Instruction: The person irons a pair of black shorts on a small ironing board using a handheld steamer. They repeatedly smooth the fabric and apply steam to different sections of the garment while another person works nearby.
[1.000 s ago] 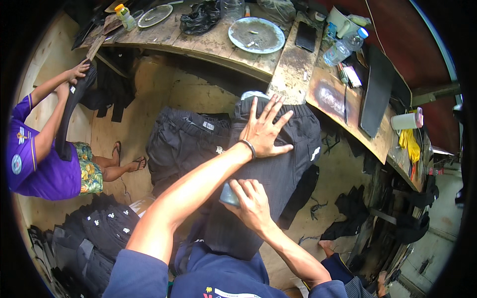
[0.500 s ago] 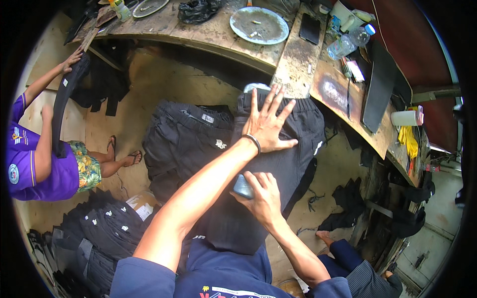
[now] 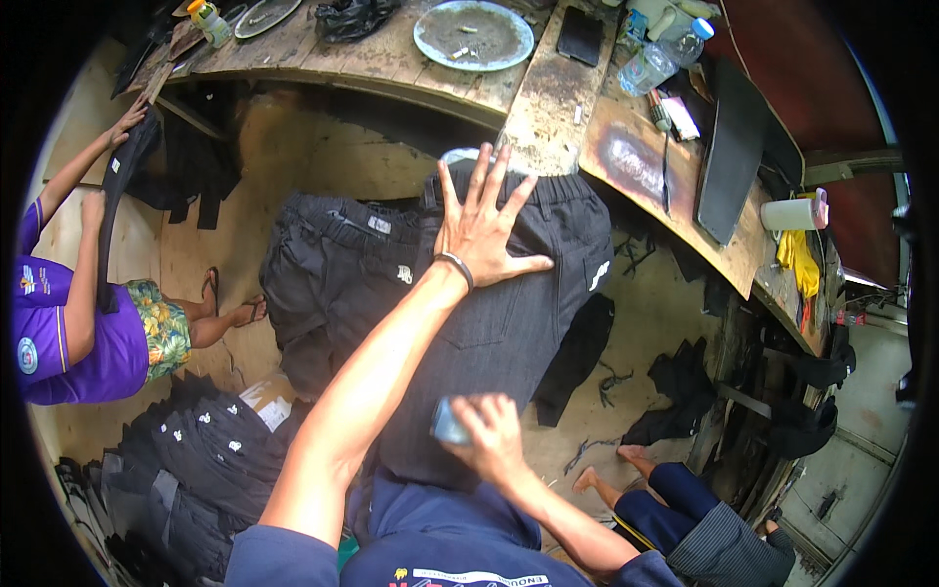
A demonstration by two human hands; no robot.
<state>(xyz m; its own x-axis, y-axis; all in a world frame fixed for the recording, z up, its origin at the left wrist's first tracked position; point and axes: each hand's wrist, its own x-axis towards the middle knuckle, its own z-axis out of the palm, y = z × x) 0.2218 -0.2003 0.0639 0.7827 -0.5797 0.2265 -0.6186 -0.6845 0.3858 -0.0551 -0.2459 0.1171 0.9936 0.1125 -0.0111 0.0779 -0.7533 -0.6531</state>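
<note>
A pair of black trousers (image 3: 489, 347) with an elastic waistband is spread in front of me, its waist toward the bench. My left hand (image 3: 486, 225) lies flat on it just below the waistband, fingers spread. Farther down the cloth, my right hand (image 3: 485, 435), slightly blurred, is closed round a small blue-grey block (image 3: 449, 422). The block's underside is hidden, so its exact kind cannot be made out. More black trousers (image 3: 323, 256) with a small white emblem lie close by on the left.
A wooden bench (image 3: 391, 64) curves along the far side, holding a round tray (image 3: 473, 37), a phone (image 3: 581, 35) and a plastic bottle (image 3: 648, 68). Folded black garments (image 3: 210, 440) are piled at lower left. One person (image 3: 93, 323) holds dark cloth at left; another (image 3: 704, 519) is at lower right.
My right hand and the block have moved down along the trousers, toward me. My left hand stays flat at the same spot on the cloth. The whole view has shifted slightly.
</note>
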